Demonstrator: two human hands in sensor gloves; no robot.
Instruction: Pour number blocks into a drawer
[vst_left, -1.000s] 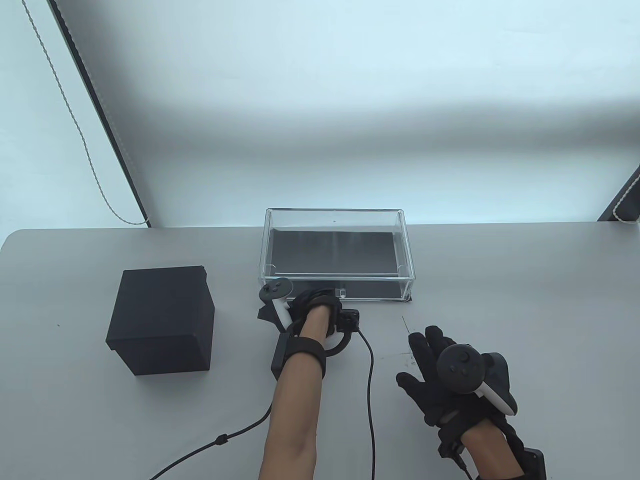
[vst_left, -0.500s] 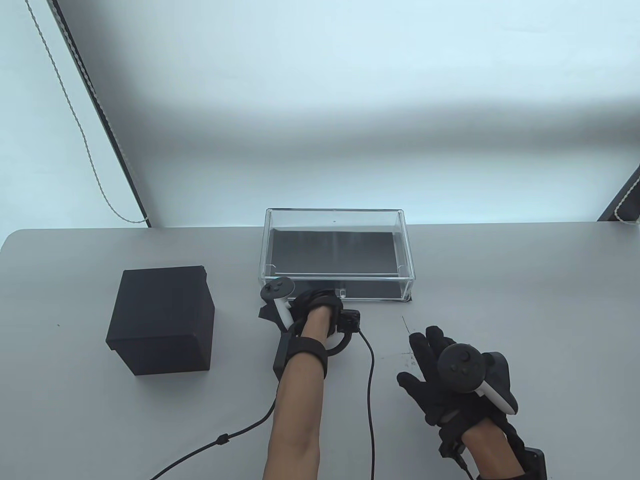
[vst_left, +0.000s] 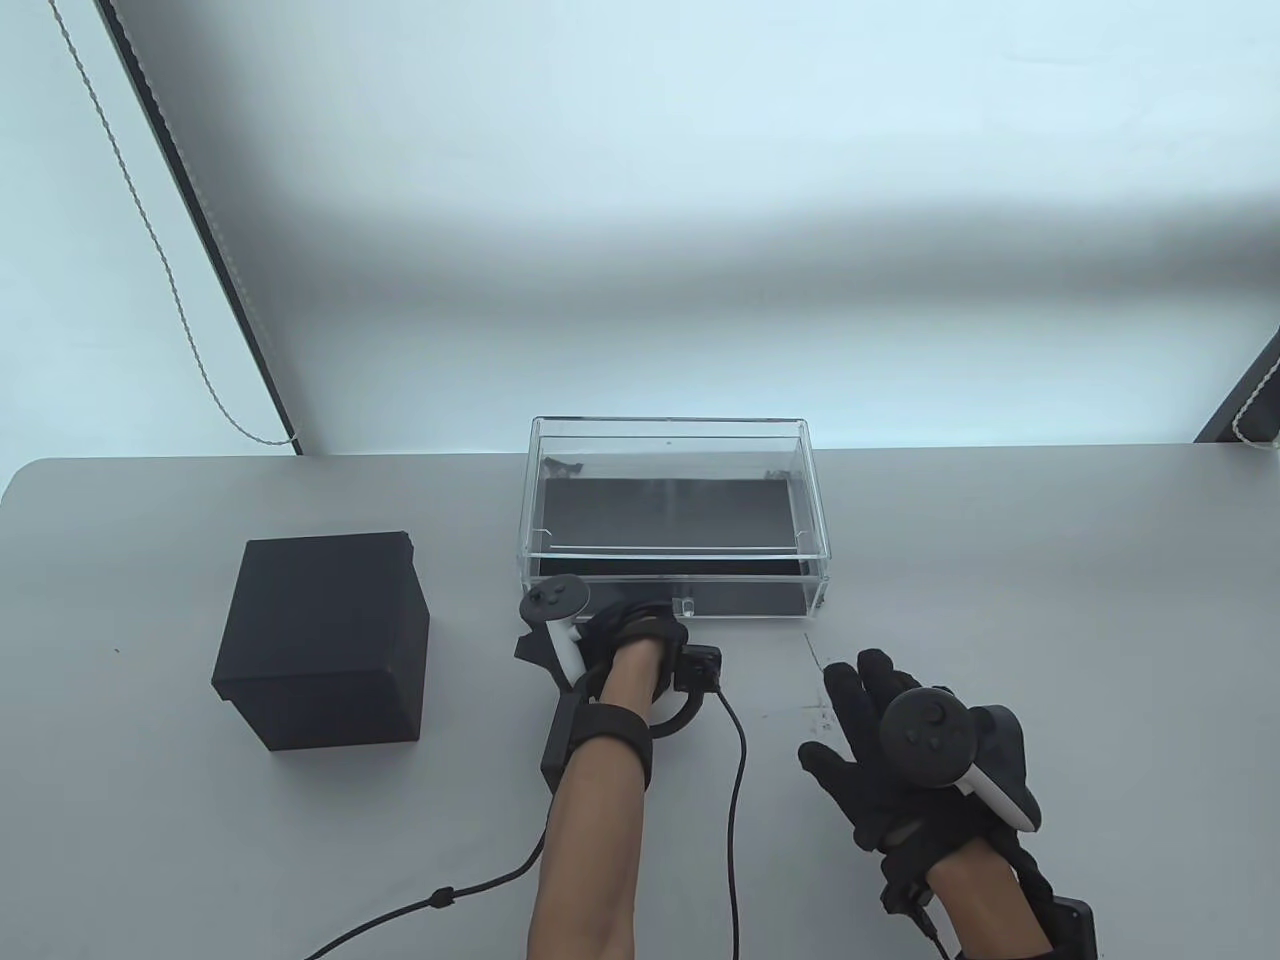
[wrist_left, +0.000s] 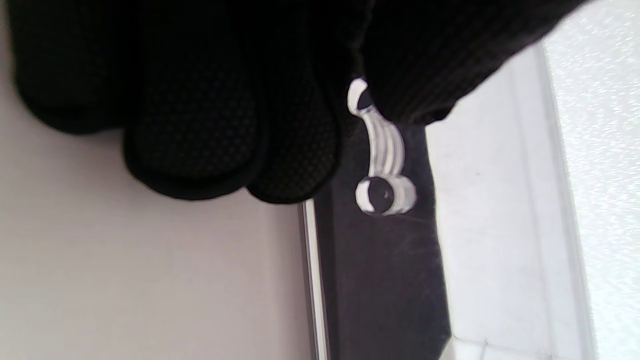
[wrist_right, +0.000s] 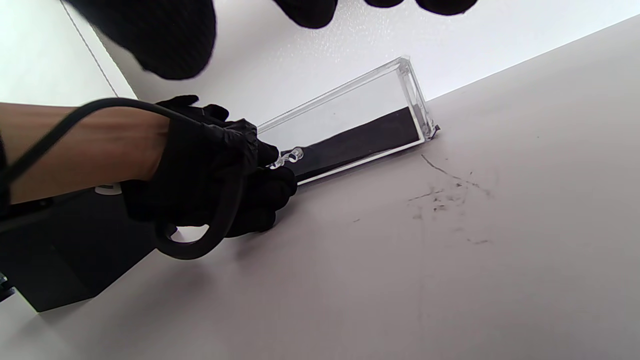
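nearest, at five o'clock on the grey table (vst_left: 1000, 560), the right hand (vst_left: 880, 760) lies palm down with its fingers spread open, holding nothing. faint dark scratch marks (wrist_right: 445, 190) show on the tabletop just ahead of it. toward six o'clock a black cable (vst_left: 738, 800) trails back from the left wrist. the left hand (vst_left: 630, 630) sits near the centre, fingers curled closed and pinching the small clear handle (wrist_left: 381, 165) on the front of the clear drawer (vst_left: 675, 590), which stands slightly out from its clear case (vst_left: 815, 500) at twelve o'clock. a black box (vst_left: 325, 640) stands at nine o'clock, well apart from the drawer. no number blocks can be made out.
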